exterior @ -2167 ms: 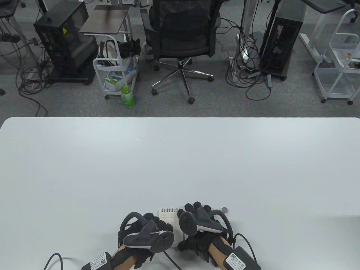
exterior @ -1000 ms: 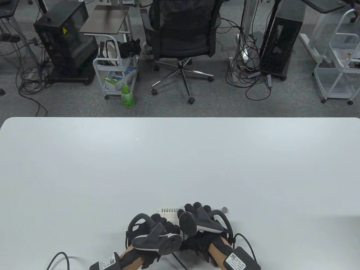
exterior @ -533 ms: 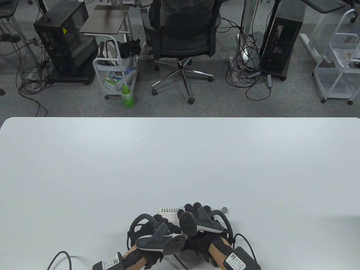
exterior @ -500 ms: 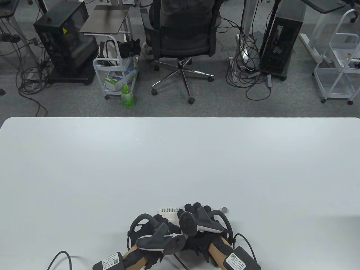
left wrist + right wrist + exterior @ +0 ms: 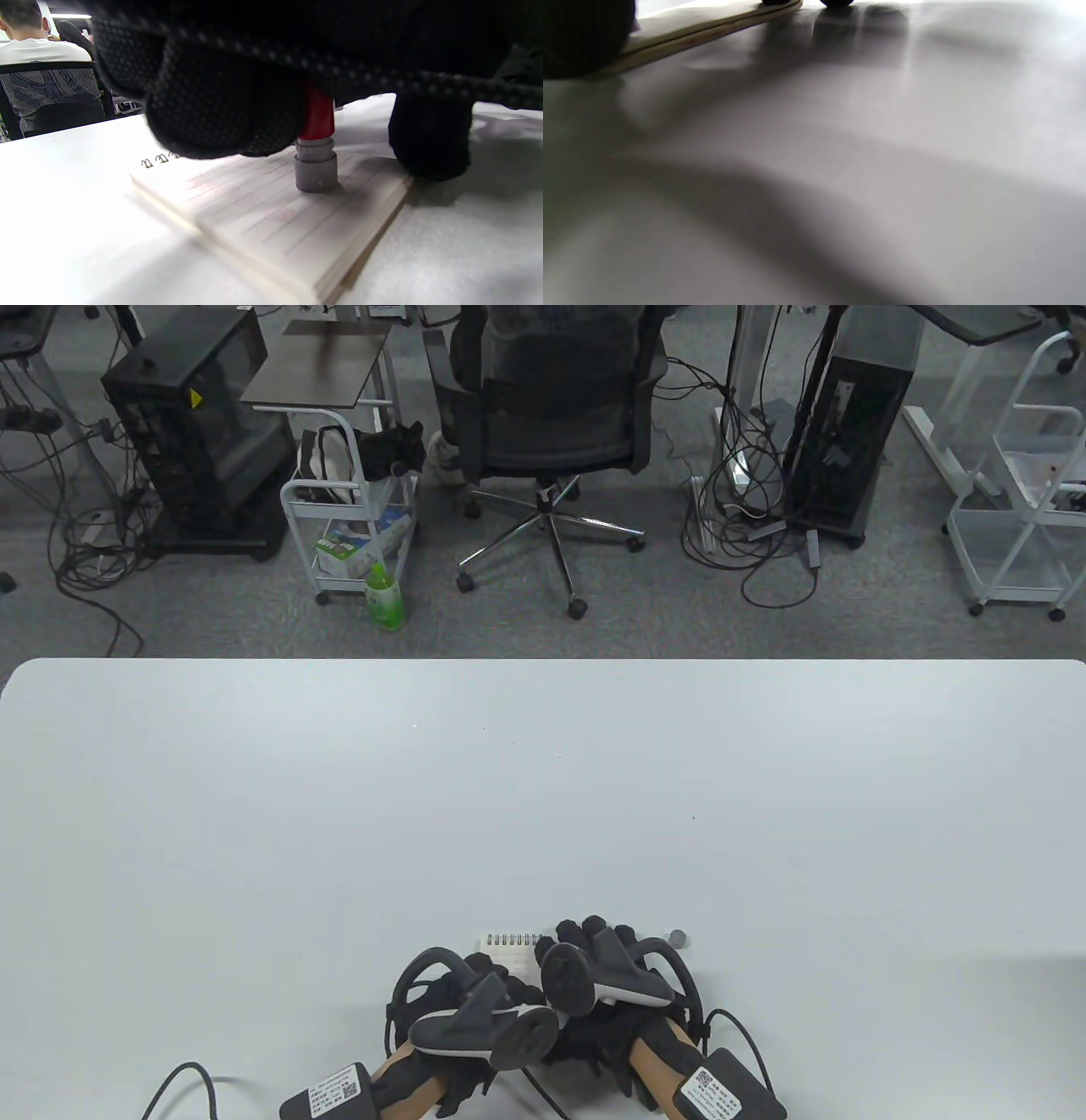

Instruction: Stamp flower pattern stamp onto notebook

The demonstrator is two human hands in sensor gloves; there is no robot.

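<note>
Everything is bunched at the near edge of the white table (image 5: pixel 543 780), roughly centre; wide bare tabletop is seen to the left, right and far side. The spiral notebook (image 5: pixel 271 216) lies flat there, binding on the far side, lined page up, mostly covered by both hands in the table view.

The stamp (image 5: pixel 316 163) is held upright by the left hand (image 5: pixel 462 1022): red barrel clenched in the gloved fingers (image 5: pixel 220 106), grey round base planted flat on the lined page, toward its right portion. Faint pinkish marks are seen on the page left of the base; the pattern cannot be made out.

The right hand (image 5: pixel 607 984) is laid over the notebook's right side, fingertips just past its far edge. Whether anything is gripped by it cannot be told; in the right wrist view only the notebook's edge (image 5: pixel 704 31) and a dark glove patch at top left are shown.

A small grey cap (image 5: pixel 677 937) sits on the table just right of the right hand, apart from the notebook
</note>
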